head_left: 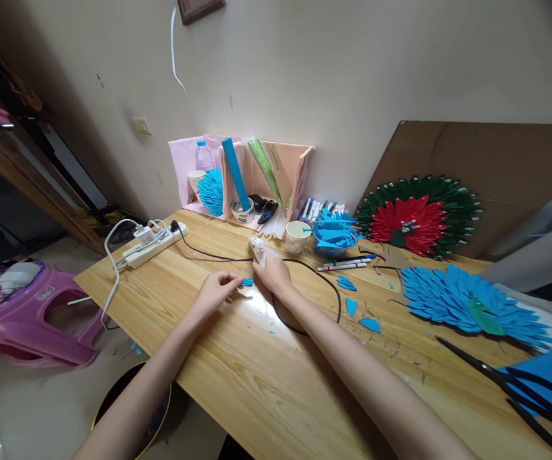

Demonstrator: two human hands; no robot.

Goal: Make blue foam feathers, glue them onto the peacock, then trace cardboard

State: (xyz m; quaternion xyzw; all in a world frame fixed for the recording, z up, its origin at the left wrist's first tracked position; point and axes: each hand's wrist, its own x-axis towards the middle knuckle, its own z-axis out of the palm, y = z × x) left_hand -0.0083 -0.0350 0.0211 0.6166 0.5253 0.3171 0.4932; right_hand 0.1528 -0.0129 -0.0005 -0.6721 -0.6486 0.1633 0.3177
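Observation:
Between thumb and fingers of my left hand (219, 291) is a small blue petal piece (247, 282), held just above the wooden table. My right hand (272, 271) is wrapped round a white hot glue gun (258, 248), whose body is partly covered by the fingers. A black cord (339, 300) loops on the table around the right forearm. Loose blue petals (351, 306) lie to the right of that hand. Beyond it stand a paper cup (298, 237) and a bowl heaped with blue cut pieces (334, 233).
A white power strip (156, 246) sits at the table's left edge. Black scissors (491, 374) and a blue petal peacock (477, 306) lie at right. Behind stand a pink divided box (266, 153) and a red-green petal piece (414, 217). A purple stool (60, 319) is on the floor.

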